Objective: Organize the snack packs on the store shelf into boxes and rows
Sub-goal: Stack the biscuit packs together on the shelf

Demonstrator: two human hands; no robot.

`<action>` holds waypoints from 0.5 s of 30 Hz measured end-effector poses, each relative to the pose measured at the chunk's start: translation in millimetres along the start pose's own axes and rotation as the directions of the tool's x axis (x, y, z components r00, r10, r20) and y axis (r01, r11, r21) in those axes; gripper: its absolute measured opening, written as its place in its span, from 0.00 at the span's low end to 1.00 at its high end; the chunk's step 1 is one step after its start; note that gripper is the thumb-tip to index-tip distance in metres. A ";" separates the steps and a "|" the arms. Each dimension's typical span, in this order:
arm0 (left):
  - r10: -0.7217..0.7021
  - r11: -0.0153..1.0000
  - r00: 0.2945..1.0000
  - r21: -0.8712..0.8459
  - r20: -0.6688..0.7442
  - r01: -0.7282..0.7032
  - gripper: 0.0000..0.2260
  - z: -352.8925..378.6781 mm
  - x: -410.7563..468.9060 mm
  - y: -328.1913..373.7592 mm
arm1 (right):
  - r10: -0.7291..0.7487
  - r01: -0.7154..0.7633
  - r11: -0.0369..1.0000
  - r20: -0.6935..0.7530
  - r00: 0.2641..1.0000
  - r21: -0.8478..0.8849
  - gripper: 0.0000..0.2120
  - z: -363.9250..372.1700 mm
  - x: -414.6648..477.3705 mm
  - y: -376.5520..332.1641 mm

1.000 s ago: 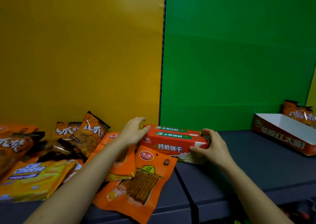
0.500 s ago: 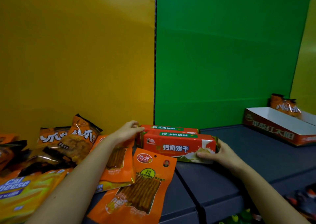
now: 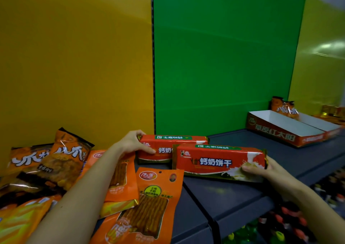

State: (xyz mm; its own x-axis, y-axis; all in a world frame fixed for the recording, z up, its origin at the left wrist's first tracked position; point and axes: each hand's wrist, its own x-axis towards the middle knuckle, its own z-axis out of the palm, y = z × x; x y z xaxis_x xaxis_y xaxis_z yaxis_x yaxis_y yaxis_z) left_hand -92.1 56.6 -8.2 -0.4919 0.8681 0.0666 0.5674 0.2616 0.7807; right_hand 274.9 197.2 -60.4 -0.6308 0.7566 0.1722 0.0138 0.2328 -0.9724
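Sorting snacks on a dark grey store shelf [image 3: 233, 193], w/ smooth yellow and green panels behind. Far L: a heap of crinkly orange foil bags [image 3: 69, 156], two w/ white lettering readable, the rest overlapped and hard to count. A glossy yellow bag [image 3: 16, 221] below them is cut off by the frame edge. Next come two flat orange pouches, both w/ clear windows showing brown sticks: the rear pouch [image 3: 119, 180] lies partly under the L forearm, and the front pouch [image 3: 149, 202] runs out at the bottom edge.

Centre: two long, brick-shaped biscuit packs in shiny red wrap w/ green top strips. The left hand [image 3: 130, 144] grasps the L end of the rear biscuit pack [image 3: 168, 141], fingers curled over its top, thumb on its face. The front biscuit pack [image 3: 220, 161] overlaps it, hiding its R half. The right hand [image 3: 261, 169] grips the front pack's R end, thumb pressed on the face, other fingers hidden behind. Whether that pack rests on the shelf cannot be told.

Far R: two open cardboard trays [image 3: 280, 130], white inside, red outside, side by side. One orange bag [image 3: 283, 107] stands at their back. Items beyond are blurred.
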 end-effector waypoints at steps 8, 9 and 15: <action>0.165 0.940 0.983 -0.290 -0.075 -0.180 0.34 16.1 -6.8 38.7 | -0.099 0.118 0.988 -0.185 0.978 0.099 0.40 2.0 -14.1 -7.2; 0.172 0.931 0.981 -0.311 -0.093 -0.193 0.32 20.9 -5.7 43.9 | -0.100 0.124 0.986 -0.201 0.974 0.109 0.37 -0.1 -16.3 -9.3; 0.240 0.892 0.965 -0.369 -0.107 -0.262 0.19 44.3 5.0 89.4 | -0.104 0.167 0.975 -0.361 0.927 0.148 0.36 -47.6 -41.5 -16.7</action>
State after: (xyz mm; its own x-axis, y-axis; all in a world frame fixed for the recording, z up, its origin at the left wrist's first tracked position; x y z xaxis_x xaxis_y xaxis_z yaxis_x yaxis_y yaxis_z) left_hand -14.6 103.1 34.4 -0.4092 0.8554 0.3175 0.3912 -0.1499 0.9080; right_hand 337.7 191.0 -43.8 -0.3061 0.8976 0.3172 -0.2063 0.2627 -0.9425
